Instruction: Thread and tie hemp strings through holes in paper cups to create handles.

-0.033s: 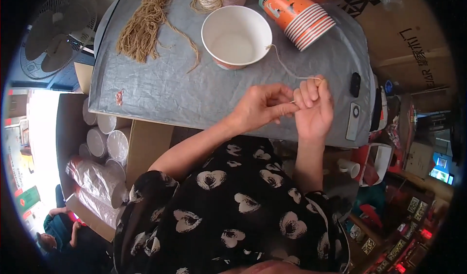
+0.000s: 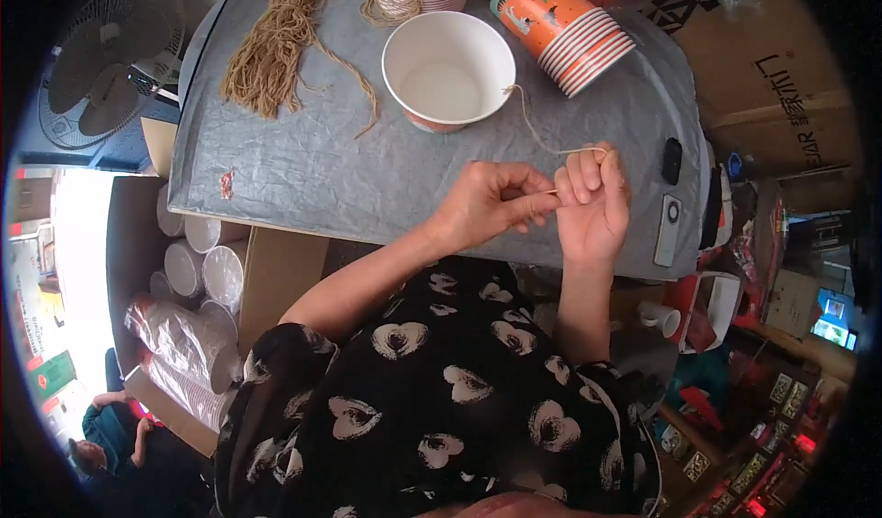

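Note:
Above the near edge of the table, my left hand (image 2: 496, 202) pinches a thin pale string between thumb and forefinger. Close beside it, my right hand (image 2: 593, 196) is turned palm up, its fingers curled over the same string (image 2: 528, 118). From the right fingertips the string runs up in a slack curve to the right rim of a white paper bucket (image 2: 450, 72). That bucket stands upright with its mouth towards me and looks empty inside. Neither hand touches it. How the string passes through my right fingers is partly hidden.
A bundle of brown cord (image 2: 276, 49) lies at the table's far left. Nested orange paper buckets (image 2: 574, 35) lie on their side at the right. Near the right edge are a black object (image 2: 672, 160) and a pale flat device (image 2: 668, 230). A carton (image 2: 285, 270) of wrapped cups stands left.
My left fingertips have shifted very slightly left, away from my right hand. Otherwise the hands, string and bucket look the same.

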Demonstrator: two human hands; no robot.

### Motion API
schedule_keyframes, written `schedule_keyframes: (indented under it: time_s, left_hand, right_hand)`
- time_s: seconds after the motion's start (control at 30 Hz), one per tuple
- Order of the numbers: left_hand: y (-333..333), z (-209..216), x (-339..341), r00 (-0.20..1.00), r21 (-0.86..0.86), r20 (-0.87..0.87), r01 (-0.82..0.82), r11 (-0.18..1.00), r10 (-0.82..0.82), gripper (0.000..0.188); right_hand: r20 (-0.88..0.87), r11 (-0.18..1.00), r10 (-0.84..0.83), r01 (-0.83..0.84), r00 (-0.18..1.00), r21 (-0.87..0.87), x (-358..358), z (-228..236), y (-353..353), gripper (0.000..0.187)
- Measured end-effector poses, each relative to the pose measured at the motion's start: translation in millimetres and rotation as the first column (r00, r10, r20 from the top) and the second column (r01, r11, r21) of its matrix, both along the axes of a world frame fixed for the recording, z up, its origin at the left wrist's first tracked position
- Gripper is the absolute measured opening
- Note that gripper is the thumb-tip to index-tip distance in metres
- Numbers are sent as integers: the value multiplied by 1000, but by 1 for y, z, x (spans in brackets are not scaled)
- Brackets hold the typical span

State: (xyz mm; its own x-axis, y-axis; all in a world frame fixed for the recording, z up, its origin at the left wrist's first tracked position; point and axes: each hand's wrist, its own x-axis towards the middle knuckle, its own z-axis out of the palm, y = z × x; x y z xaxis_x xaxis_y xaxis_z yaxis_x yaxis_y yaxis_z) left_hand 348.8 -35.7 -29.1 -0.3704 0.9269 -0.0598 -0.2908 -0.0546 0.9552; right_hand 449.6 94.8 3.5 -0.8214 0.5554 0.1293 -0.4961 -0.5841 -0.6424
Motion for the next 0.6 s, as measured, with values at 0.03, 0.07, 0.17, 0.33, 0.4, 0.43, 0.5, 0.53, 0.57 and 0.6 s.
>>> schedule_keyframes:
  time_s: [0.03,0.07,0.17,0.33,0.4,0.43,0.5,0.53,0.57,0.6]
  left_hand:
    - [-3,1,-2,998,5,20,-53,999,53,18]
    - [-8,1,-6,998,3,19,-56,998,56,18]
    - [-30,4,-24,979,-110,-144,-158,981,142,17]
    - [-53,-11,-39,949,-72,-202,-260,963,241,15]
    - [-61,-13,-38,923,-91,-307,-273,958,234,14]
    - [-59,-10,-37,911,-72,-349,-260,963,220,11]
    - [-56,-2,-33,859,-37,-478,-231,972,186,8]
    - [-58,-5,-34,831,-28,-536,-191,981,147,5]
    - [-60,-6,-35,827,-25,-539,-201,979,156,5]
    - [-60,-6,-35,803,-16,-579,-182,983,139,6]
  right_hand:
    - [3,1000,-2,2,1000,19,-1,-2,-1,19]
    - [-11,1000,-2,2,1000,-15,0,-5,3,17]
    - [-6,995,25,-26,1000,-98,2,-11,13,16]
    - [-4,959,90,-88,996,-269,1,-39,17,15]
    - [225,994,88,-72,970,-78,0,-51,13,13]
    - [514,977,-110,-3,851,214,-4,-50,4,22]
    - [331,363,-653,-102,681,926,-4,-51,-6,33]
    - [99,31,-726,-111,680,993,-4,-50,-6,38]
    - [231,233,-614,-106,755,967,-3,-48,-11,36]
    - [335,425,-467,-125,818,897,-2,-46,-16,34]
